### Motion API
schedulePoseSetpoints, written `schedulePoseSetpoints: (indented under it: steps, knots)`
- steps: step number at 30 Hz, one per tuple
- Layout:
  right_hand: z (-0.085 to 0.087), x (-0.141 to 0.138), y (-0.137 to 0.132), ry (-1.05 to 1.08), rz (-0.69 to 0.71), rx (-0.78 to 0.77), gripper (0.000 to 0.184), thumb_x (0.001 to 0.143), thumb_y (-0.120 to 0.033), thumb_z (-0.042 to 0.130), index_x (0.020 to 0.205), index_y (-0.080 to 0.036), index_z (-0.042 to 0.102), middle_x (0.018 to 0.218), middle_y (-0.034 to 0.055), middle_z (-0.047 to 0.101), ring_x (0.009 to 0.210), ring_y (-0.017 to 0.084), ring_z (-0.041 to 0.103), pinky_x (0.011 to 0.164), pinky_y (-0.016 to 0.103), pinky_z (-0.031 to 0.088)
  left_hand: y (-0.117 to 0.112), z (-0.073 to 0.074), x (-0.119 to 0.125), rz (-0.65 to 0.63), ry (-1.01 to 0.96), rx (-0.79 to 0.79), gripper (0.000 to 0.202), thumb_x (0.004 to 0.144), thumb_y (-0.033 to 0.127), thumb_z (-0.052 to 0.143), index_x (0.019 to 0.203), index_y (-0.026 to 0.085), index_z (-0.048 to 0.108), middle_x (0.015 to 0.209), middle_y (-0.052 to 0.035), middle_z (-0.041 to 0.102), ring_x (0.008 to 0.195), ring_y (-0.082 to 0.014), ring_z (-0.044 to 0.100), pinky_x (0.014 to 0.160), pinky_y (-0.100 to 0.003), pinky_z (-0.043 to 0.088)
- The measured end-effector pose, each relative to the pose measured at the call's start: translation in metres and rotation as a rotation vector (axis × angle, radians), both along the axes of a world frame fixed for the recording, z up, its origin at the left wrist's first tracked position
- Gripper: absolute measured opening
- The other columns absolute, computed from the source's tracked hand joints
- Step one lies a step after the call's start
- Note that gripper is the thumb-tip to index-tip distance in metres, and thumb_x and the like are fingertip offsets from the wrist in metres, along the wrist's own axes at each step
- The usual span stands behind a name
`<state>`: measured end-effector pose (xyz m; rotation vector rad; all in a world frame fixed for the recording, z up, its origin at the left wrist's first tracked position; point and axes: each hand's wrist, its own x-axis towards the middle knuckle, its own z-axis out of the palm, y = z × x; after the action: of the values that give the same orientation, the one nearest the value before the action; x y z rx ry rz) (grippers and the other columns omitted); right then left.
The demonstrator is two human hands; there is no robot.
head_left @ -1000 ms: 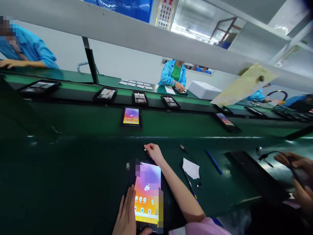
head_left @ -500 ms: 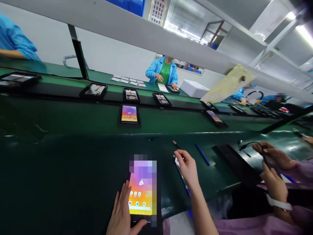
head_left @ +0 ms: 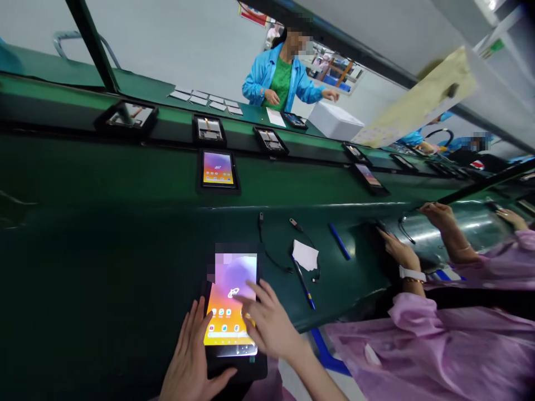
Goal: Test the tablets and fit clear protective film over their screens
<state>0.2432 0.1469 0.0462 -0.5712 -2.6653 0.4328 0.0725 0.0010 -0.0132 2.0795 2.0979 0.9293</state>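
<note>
A lit tablet (head_left: 229, 328) in a black tray lies in front of me, showing a purple-to-orange home screen with app icons. Along its left side rests my left hand (head_left: 190, 353), fingers stretched out and thumb across the lower edge. My right hand (head_left: 267, 320) is over the right part of the screen with its fingers apart and holds nothing; whether a fingertip touches the glass I cannot tell. To the right lie a short black cable (head_left: 270, 253), a second cable with a metal plug (head_left: 296, 224), a scrap of white paper (head_left: 305, 255) and a pen (head_left: 304, 287).
A blue pen (head_left: 339, 241) lies farther right, near a co-worker's hand (head_left: 399, 250) and pink sleeve. Beyond the bench edge stand another lit tablet (head_left: 218, 170) and several opened tablets in black trays (head_left: 209, 129). A person in a blue jacket (head_left: 261, 72) works across the line.
My right hand has left the cables and paper and come left over the tablet screen, its fingers opening. My left hand stays beside the tablet. The co-worker's hands on the right have moved apart.
</note>
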Motion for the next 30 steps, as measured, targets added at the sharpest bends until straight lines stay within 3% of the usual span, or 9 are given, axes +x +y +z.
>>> schedulePoseSetpoints:
  steps: [3,6,9,13,16,19,23,27,30]
  knots:
    - [0.002,-0.011,0.056,0.035,-0.209,0.008,0.015,0.094,-0.015,0.043,0.100,-0.018,0.057,0.126,0.0097,0.065,0.138,0.033,0.040,0.111,0.063,0.032,-0.003,0.008,-0.010,-0.034,-0.188,-0.106,0.085,0.084,0.041,0.062,0.152,0.021,0.016,0.154,-0.0230,0.032,0.142,-0.0404,0.031,0.100,-0.064,0.047]
    - [0.002,-0.015,0.082,0.271,-0.361,-0.046,0.013,0.097,-0.017,0.043,0.098,-0.018,0.056,0.128,0.0110,0.064,0.135,0.030,0.043,0.111,0.059,0.033,0.020,0.026,-0.032,0.061,-0.630,-0.251,0.067,0.089,0.038,0.057,0.148,0.032,0.025,0.157,-0.0119,0.030,0.144,-0.0319,0.031,0.112,-0.062,0.035]
    - [-0.008,-0.013,0.065,0.575,-0.445,-0.105,0.014,0.097,-0.016,0.042,0.102,-0.018,0.055,0.117,0.0120,0.067,0.120,0.023,0.055,0.100,0.046,0.046,0.086,0.042,-0.061,0.246,-1.247,-0.085,0.053,0.079,0.034,0.070,0.128,0.025,0.051,0.148,-0.0104,0.045,0.140,-0.0290,0.038,0.120,-0.053,0.025]
    - [-0.026,-0.009,0.027,0.657,-0.520,-0.097,0.017,0.096,-0.013,0.040,0.096,-0.020,0.056,0.099,0.0082,0.069,0.096,0.018,0.064,0.083,0.033,0.052,0.194,0.046,-0.079,0.325,-1.466,0.121,0.038,0.079,0.028,0.059,0.115,0.020,0.052,0.136,-0.0152,0.054,0.130,-0.0272,0.051,0.116,-0.050,0.035]
    - [-0.031,-0.009,0.019,0.681,-0.583,-0.104,0.018,0.096,-0.014,0.040,0.094,-0.021,0.056,0.093,0.0053,0.069,0.090,0.016,0.065,0.079,0.029,0.053,0.243,0.045,-0.072,0.310,-1.593,0.196,0.030,0.075,0.021,0.058,0.104,0.019,0.053,0.112,-0.0115,0.065,0.116,-0.0239,0.062,0.113,-0.047,0.040]
    - [-0.030,-0.008,0.024,0.696,-0.637,-0.143,0.019,0.095,-0.017,0.041,0.092,-0.022,0.058,0.090,0.0035,0.069,0.087,0.015,0.066,0.078,0.027,0.053,0.255,0.046,-0.068,0.256,-1.676,0.196,0.026,0.072,0.015,0.061,0.098,0.019,0.058,0.092,-0.0044,0.068,0.103,-0.0192,0.066,0.114,-0.042,0.038]
    - [-0.032,-0.008,0.028,0.713,-0.737,-0.261,0.018,0.096,-0.020,0.044,0.099,-0.022,0.062,0.096,0.0044,0.070,0.090,0.015,0.068,0.079,0.025,0.054,0.247,0.051,-0.073,0.204,-1.761,0.114,0.021,0.072,0.009,0.060,0.090,0.018,0.063,0.079,-0.0019,0.070,0.089,-0.0192,0.068,0.114,-0.044,0.039]
    - [-0.039,-0.012,0.022,0.730,-0.806,-0.410,0.019,0.097,-0.026,0.046,0.110,-0.020,0.059,0.101,0.0066,0.071,0.090,0.015,0.070,0.077,0.024,0.056,0.246,0.056,-0.077,0.259,-1.830,0.077,0.018,0.080,0.006,0.056,0.092,0.017,0.063,0.081,-0.0006,0.069,0.088,-0.0165,0.067,0.109,-0.039,0.043]
    - [-0.046,-0.015,0.015,0.771,-0.844,-0.559,0.026,0.096,-0.035,0.048,0.114,-0.019,0.058,0.104,0.0079,0.071,0.096,0.017,0.069,0.083,0.026,0.055,0.260,0.066,-0.076,0.315,-1.926,-0.031,0.010,0.090,0.014,0.052,0.096,0.013,0.061,0.095,-0.0051,0.067,0.094,-0.0172,0.065,0.095,-0.039,0.051]
